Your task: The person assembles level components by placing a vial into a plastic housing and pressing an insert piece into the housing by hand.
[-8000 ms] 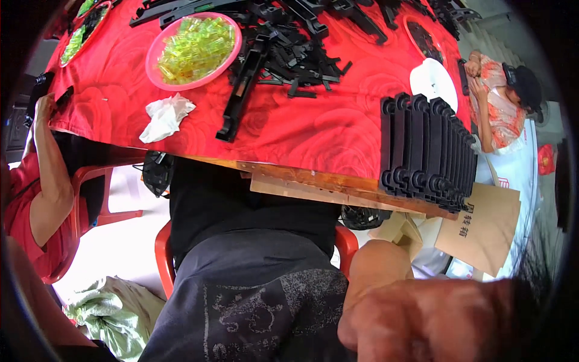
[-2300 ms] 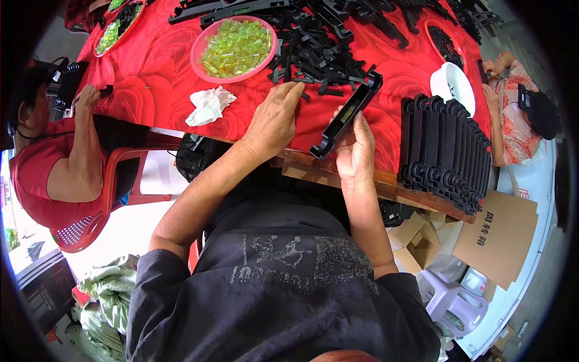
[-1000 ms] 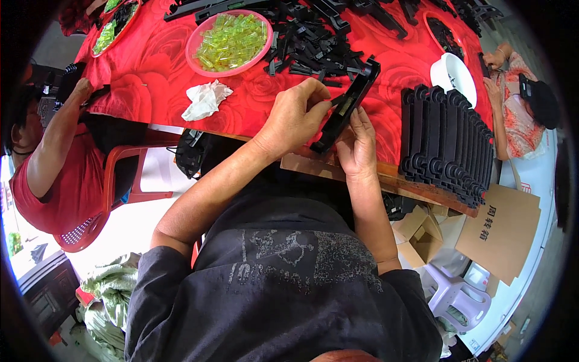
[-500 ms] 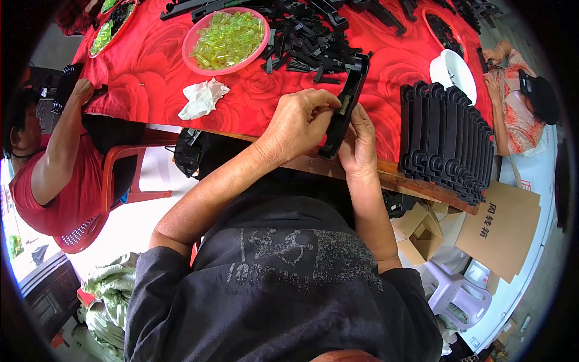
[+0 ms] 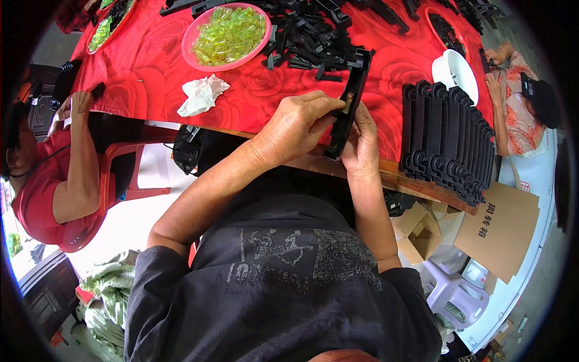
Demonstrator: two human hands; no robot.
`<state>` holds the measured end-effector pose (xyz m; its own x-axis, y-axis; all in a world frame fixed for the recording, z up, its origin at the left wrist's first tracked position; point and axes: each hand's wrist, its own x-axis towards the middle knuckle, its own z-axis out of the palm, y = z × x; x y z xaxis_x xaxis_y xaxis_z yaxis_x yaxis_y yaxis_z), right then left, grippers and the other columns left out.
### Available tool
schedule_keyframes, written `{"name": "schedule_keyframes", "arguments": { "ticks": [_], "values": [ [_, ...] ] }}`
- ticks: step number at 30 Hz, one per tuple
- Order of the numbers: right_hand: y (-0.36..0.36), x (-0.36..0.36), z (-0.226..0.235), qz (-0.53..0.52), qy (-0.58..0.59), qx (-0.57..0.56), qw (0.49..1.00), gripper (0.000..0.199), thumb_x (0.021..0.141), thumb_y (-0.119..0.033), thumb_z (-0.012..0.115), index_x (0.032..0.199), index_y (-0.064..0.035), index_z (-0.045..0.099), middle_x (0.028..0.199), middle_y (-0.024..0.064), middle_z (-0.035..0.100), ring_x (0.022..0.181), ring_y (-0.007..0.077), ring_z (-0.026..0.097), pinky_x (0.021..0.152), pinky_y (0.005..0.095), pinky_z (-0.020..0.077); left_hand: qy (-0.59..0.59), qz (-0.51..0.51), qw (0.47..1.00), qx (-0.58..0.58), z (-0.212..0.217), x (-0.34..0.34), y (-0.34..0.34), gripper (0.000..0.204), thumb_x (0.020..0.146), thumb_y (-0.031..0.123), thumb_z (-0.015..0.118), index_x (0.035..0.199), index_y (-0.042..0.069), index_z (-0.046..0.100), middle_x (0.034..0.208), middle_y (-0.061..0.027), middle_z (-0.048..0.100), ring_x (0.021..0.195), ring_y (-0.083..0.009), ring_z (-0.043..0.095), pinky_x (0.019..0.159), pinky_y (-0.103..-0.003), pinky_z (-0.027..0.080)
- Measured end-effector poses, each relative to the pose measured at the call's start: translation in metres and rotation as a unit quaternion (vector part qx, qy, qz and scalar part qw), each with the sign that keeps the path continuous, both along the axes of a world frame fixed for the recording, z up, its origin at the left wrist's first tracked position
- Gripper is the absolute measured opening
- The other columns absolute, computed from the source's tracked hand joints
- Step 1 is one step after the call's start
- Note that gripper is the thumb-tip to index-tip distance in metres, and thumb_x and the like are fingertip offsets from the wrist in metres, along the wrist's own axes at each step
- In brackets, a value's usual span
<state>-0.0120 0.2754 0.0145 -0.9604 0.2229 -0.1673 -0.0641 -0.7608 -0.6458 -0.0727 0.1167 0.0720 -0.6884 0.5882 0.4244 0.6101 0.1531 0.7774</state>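
Observation:
My right hand (image 5: 361, 143) grips a long black plastic housing (image 5: 342, 134) from its right side and holds it tilted upright just over the table's near edge. My left hand (image 5: 297, 125) comes in from the left, thumb and forefinger pinched at a small yellowish tube (image 5: 348, 102) in the housing's channel. Part of the tube is hidden by the fingertips. Beyond the housing lies a loose heap of small black plastic parts (image 5: 310, 39). A pink bowl (image 5: 186, 53) full of clear yellow-green tubes (image 5: 231, 36) stands to the left of that heap.
A row of similar black housings (image 5: 443, 139) stands at the table's right edge, beside a white bowl (image 5: 442, 67). Crumpled white tissue (image 5: 202, 95) lies on the red flowered cloth (image 5: 265, 84). Co-workers sit left (image 5: 66, 187) and right (image 5: 523, 117). Cardboard boxes (image 5: 500, 226) and a lilac stool (image 5: 461, 298) are lower right.
My left fingers have shifted slightly at the channel, and more of the yellowish tube shows. The housing has tilted and moved a little. The co-worker at left has moved both arm and body.

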Motion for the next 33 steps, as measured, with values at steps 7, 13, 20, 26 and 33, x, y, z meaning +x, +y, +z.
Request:
{"name": "schedule_keyframes", "arguments": {
  "ticks": [7,13,20,26,33],
  "values": [
    [0.0,0.001,0.005,0.015,0.016,-0.012,1.0,0.028,0.097,-0.022,0.059,0.117,-0.0029,0.059,0.1,0.0049,0.068,0.086,0.0123,0.065,0.075,0.0255,0.0547,0.008,0.009,1.0,0.014,-0.002,-0.001,-0.003,0.025,0.08,-0.003,0.069,0.104,0.002,0.067,0.086,-0.013,0.066,0.079,-0.0298,0.068,0.066,-0.035,0.054],
    [-0.002,0.001,0.009,0.009,-0.007,0.002,1.0,0.029,0.096,-0.021,0.06,0.118,-0.0022,0.057,0.098,0.0047,0.067,0.087,0.0129,0.065,0.076,0.0251,0.0549,0.028,0.031,0.999,0.016,-0.007,-0.008,-0.001,0.021,0.081,-0.003,0.067,0.101,0.002,0.066,0.086,-0.0122,0.065,0.077,-0.0297,0.067,0.066,-0.035,0.054],
    [0.0,0.003,0.006,0.017,0.014,-0.014,1.0,0.027,0.096,-0.017,0.059,0.119,-0.0013,0.058,0.105,0.0054,0.067,0.094,0.0135,0.065,0.085,0.0272,0.0536,0.041,0.013,0.999,0.026,-0.002,-0.008,0.009,0.015,0.081,0.002,0.066,0.097,0.001,0.066,0.086,-0.0135,0.063,0.078,-0.0355,0.065,0.067,-0.04,0.055],
    [0.0,0.002,0.002,0.022,0.01,-0.009,1.0,0.029,0.096,-0.017,0.06,0.121,-0.0017,0.058,0.106,0.0054,0.067,0.097,0.0141,0.065,0.087,0.0283,0.0526,0.01,0.081,0.996,0.03,-0.001,-0.003,0.014,0.015,0.08,0.003,0.066,0.095,0.0,0.066,0.084,-0.0154,0.063,0.078,-0.0355,0.065,0.066,-0.04,0.054],
    [-0.004,0.0,0.007,0.016,0.007,0.01,1.0,0.031,0.096,-0.018,0.06,0.123,-0.0029,0.056,0.109,0.0053,0.066,0.101,0.0155,0.063,0.092,0.0315,0.0503,-0.042,0.131,0.99,0.02,0.001,-0.007,0.014,0.018,0.081,0.001,0.067,0.099,0.001,0.069,0.083,-0.0121,0.068,0.071,-0.0191,0.068,0.063,-0.029,0.053]
  ]
}}
